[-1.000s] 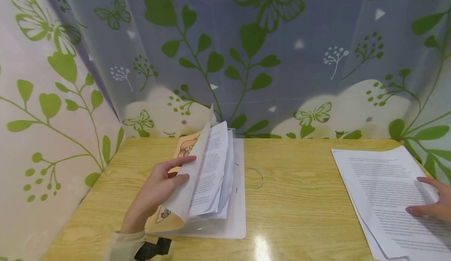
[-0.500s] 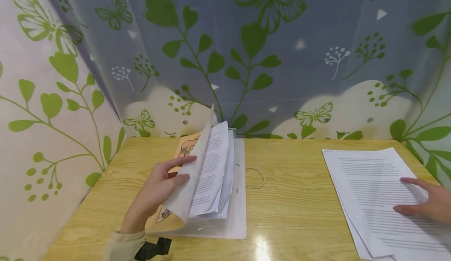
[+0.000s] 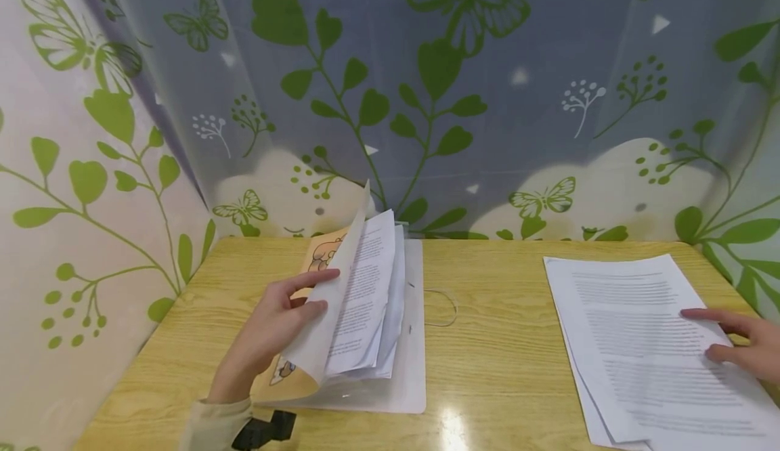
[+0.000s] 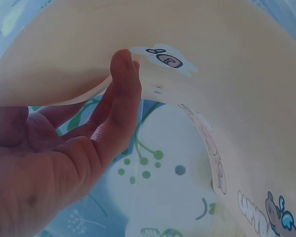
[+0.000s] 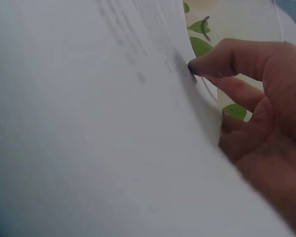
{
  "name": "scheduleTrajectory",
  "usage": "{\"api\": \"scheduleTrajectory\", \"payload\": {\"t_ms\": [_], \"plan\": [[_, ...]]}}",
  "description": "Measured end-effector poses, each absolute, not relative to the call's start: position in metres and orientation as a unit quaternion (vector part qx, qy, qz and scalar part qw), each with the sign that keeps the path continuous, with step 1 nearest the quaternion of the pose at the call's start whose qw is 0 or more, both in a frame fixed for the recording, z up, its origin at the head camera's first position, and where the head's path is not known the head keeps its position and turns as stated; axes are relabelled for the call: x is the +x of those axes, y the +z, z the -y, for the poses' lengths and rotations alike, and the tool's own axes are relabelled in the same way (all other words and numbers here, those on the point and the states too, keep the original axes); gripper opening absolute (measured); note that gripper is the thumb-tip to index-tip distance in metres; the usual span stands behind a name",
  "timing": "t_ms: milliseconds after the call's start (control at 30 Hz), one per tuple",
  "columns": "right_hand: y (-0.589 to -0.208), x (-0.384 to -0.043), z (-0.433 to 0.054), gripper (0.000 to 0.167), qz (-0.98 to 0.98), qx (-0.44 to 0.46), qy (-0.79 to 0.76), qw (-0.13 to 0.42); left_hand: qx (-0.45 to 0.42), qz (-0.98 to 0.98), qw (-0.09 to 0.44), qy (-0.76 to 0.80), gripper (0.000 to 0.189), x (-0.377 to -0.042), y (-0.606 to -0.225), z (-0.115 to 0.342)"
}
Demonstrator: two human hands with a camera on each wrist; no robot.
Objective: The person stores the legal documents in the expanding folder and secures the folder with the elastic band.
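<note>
A file folder with a tan cartoon-printed cover (image 3: 326, 251) lies on the left of the table, its cover raised and bent. My left hand (image 3: 271, 322) pinches the cover's edge, thumb on the white inner side; the left wrist view shows this hand (image 4: 89, 153) at the curved cover (image 4: 237, 64). Several printed sheets (image 3: 364, 295) stand partly lifted inside, over the pale back panel (image 3: 414, 370). At the right, my right hand (image 3: 743, 342) grips a small stack of printed paper (image 3: 634, 342) by its right edge. In the right wrist view, the page (image 5: 113, 123) bends where the fingers hold it.
A thin cord loop (image 3: 455, 305) sticks out from the folder's right side. Bare wooden table (image 3: 493, 342) lies between the folder and the stack. Behind stands a curtain (image 3: 518, 119) with leaves and butterflies, close to the table's back edge.
The paper stack has slid left across the table with my right hand, whose fingers now sit nearer the stack's edge. My left hand and the folder have stayed put.
</note>
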State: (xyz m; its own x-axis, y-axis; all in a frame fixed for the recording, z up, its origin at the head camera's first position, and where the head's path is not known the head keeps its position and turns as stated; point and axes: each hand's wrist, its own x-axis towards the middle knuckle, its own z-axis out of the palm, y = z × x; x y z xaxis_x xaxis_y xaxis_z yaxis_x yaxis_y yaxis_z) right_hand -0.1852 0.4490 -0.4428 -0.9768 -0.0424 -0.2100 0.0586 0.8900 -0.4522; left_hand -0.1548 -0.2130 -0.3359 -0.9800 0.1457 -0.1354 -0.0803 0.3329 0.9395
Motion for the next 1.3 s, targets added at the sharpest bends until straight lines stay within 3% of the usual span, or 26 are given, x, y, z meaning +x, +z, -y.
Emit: {"api": "scheduleTrajectory", "payload": {"t_ms": [300, 567, 900, 1133, 1300], "plan": [[-0.44, -0.185, -0.438, 0.087, -0.951, 0.02, -0.277, 0.135, 0.013, -0.811, 0.097, 0.577, 0.05, -0.154, -0.335, 0.213], [-0.439, -0.178, -0.43, 0.075, -0.952, 0.035, -0.297, 0.065, 0.021, -0.805, 0.096, 0.585, 0.052, -0.153, -0.335, 0.215], [-0.434, -0.173, -0.42, 0.09, -0.925, 0.057, -0.362, 0.099, 0.021, -0.805, 0.093, 0.586, 0.052, -0.154, -0.334, 0.217], [-0.442, -0.164, -0.414, 0.069, -0.91, 0.043, -0.413, 0.014, 0.03, -0.795, 0.09, 0.6, 0.053, -0.154, -0.333, 0.217], [-0.445, -0.159, -0.41, 0.063, -0.878, 0.047, -0.476, 0.011, 0.03, -0.792, 0.09, 0.604, 0.052, -0.153, -0.332, 0.215]]}}
